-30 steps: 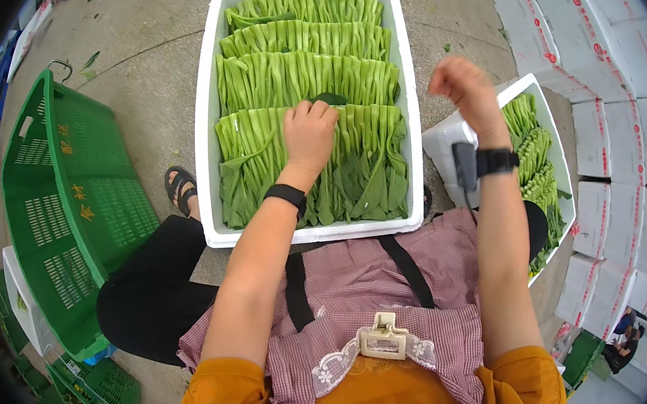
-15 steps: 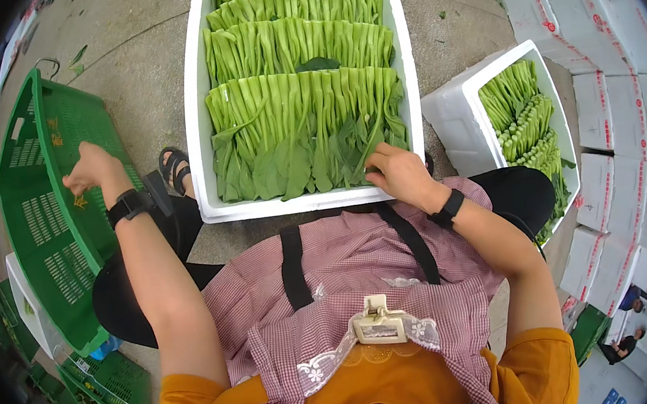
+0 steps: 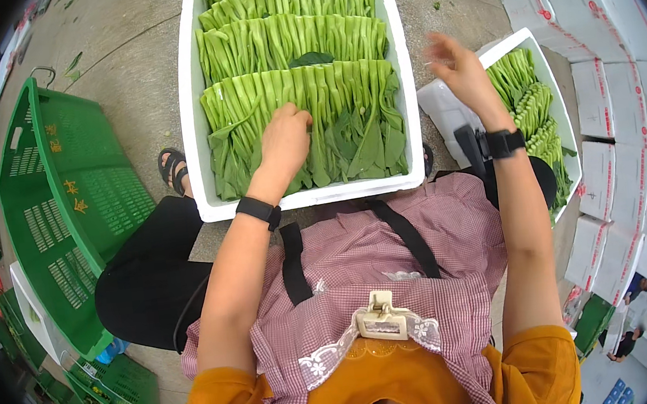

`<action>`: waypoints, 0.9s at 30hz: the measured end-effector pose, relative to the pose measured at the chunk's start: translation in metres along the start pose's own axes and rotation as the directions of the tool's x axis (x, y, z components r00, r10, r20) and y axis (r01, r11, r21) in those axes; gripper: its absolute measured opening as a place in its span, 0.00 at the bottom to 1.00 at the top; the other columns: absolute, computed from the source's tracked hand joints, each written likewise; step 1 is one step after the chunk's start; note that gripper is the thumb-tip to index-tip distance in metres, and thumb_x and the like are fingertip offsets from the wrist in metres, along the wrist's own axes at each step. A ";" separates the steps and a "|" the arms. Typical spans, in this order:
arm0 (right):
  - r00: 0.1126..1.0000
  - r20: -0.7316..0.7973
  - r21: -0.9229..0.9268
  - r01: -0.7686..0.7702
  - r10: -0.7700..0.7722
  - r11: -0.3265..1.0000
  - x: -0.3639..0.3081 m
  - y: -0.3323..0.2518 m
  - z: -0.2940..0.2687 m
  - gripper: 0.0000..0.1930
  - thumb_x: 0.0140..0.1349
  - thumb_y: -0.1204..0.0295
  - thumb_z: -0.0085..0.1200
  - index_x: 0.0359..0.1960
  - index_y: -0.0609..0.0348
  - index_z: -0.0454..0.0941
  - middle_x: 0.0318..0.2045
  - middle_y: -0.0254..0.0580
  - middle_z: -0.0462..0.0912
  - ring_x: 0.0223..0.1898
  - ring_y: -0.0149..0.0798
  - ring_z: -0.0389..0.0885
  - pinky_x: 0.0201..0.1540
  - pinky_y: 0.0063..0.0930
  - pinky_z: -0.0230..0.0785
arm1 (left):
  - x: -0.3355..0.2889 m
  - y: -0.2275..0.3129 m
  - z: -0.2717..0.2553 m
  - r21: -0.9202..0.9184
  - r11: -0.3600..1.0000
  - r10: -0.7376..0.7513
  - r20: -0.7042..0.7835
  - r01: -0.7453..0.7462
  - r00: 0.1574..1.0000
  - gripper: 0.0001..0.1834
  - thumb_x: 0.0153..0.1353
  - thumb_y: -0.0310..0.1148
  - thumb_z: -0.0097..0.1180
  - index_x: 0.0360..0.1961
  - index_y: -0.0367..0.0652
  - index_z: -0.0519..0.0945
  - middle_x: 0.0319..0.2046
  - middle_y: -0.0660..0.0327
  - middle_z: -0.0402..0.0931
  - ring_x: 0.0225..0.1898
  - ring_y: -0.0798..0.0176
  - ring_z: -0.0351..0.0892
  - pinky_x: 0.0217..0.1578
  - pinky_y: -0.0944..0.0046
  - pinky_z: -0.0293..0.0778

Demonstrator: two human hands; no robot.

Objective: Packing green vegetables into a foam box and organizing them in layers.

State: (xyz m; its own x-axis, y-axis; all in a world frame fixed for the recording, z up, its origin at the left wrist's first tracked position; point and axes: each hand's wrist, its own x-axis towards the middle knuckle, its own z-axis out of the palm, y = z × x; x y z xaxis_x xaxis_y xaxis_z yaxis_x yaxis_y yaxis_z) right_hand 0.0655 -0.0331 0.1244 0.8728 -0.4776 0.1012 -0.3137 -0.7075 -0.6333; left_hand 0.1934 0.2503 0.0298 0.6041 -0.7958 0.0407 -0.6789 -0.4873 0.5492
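White box (image 3: 315, 196): greens (image 3: 350, 82) laid in full rows. Over it: left hand (image 3: 283, 143), fingers' grip unclear. Beside it: right hand (image 3: 465, 78), fingers open.

1. The floor (image 3: 123, 97) is grey and rough, crossed by a thin dark seam.
2. A loose green leaf (image 3: 73, 63) lies on it at upper left.
3. A black sandal (image 3: 170, 169), worn on a foot, rests on it beside the large white foam box (image 3: 315, 196), whose underside is hidden.
4. White cartons (image 3: 593, 99) stand stacked along the right.
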 end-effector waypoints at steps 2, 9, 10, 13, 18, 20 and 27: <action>0.991 -0.034 -0.473 0.101 -0.132 0.875 -0.003 0.015 -0.004 0.15 0.55 0.76 0.52 0.45 0.60 0.74 0.38 0.47 0.80 0.35 0.44 0.79 0.37 0.34 0.72 | -0.001 0.003 0.003 0.037 0.999 -0.008 -0.002 0.008 1.000 0.08 0.46 0.22 0.55 0.30 0.41 0.80 0.33 0.56 0.71 0.43 0.51 0.72 0.40 0.54 0.71; 0.910 0.405 -0.060 0.128 -0.093 0.990 -0.097 -0.034 0.083 0.07 0.53 0.72 0.52 0.33 0.54 0.78 0.33 0.43 0.79 0.37 0.48 0.78 0.41 0.39 0.71 | -0.007 0.014 0.016 0.341 0.940 -0.004 -0.001 0.004 1.000 0.07 0.44 0.26 0.57 0.28 0.44 0.79 0.36 0.59 0.69 0.41 0.56 0.70 0.38 0.57 0.68; 0.889 0.450 -0.112 0.151 -0.085 0.982 -0.106 -0.036 0.089 0.06 0.51 0.72 0.54 0.31 0.55 0.78 0.31 0.42 0.78 0.35 0.47 0.78 0.39 0.38 0.71 | -0.007 0.016 0.018 0.362 0.932 -0.001 -0.032 0.012 0.999 0.04 0.46 0.25 0.53 0.25 0.44 0.78 0.34 0.59 0.70 0.41 0.56 0.70 0.37 0.58 0.67; 0.845 0.526 -0.165 0.211 -0.095 0.963 -0.110 -0.042 0.101 0.05 0.50 0.71 0.55 0.29 0.56 0.78 0.29 0.41 0.77 0.34 0.45 0.79 0.37 0.37 0.71 | -0.012 0.008 0.023 0.336 0.942 0.032 -0.067 -0.007 0.997 0.04 0.45 0.26 0.53 0.25 0.44 0.78 0.31 0.61 0.70 0.40 0.57 0.70 0.37 0.58 0.67; 0.865 0.485 -0.224 0.264 -0.127 0.938 -0.108 -0.032 0.123 0.04 0.47 0.71 0.57 0.23 0.57 0.79 0.27 0.42 0.78 0.32 0.46 0.80 0.34 0.36 0.72 | -0.015 0.008 0.022 0.303 0.951 0.103 -0.122 -0.062 0.987 0.04 0.45 0.27 0.53 0.24 0.45 0.78 0.29 0.61 0.71 0.39 0.56 0.70 0.36 0.58 0.67; 0.833 0.546 -0.323 0.302 -0.084 0.897 -0.101 -0.032 0.128 0.04 0.44 0.71 0.57 0.21 0.57 0.79 0.26 0.43 0.80 0.30 0.47 0.80 0.32 0.36 0.73 | -0.012 0.009 0.019 0.298 0.952 0.110 -0.119 -0.070 0.987 0.03 0.47 0.27 0.53 0.25 0.44 0.78 0.30 0.61 0.71 0.39 0.55 0.71 0.35 0.57 0.68; 0.720 0.678 0.260 -0.424 0.148 0.867 -0.041 -0.035 0.052 0.08 0.47 0.74 0.53 0.30 0.59 0.79 0.30 0.44 0.81 0.26 0.38 0.79 0.33 0.28 0.72 | 0.014 -0.119 -0.066 -0.468 0.862 -0.474 -0.605 0.196 0.639 0.10 0.59 0.31 0.50 0.40 0.37 0.72 0.32 0.53 0.79 0.34 0.54 0.78 0.38 0.58 0.72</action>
State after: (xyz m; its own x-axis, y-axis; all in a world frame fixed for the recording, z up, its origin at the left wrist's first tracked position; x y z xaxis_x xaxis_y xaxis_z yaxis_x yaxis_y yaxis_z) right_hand 0.0598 0.0384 0.1026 0.8353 -0.0955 -0.5414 -0.5448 -0.2757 -0.7920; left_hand 0.3101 0.3208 0.0198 0.9607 -0.0602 0.2708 -0.2714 -0.4071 0.8722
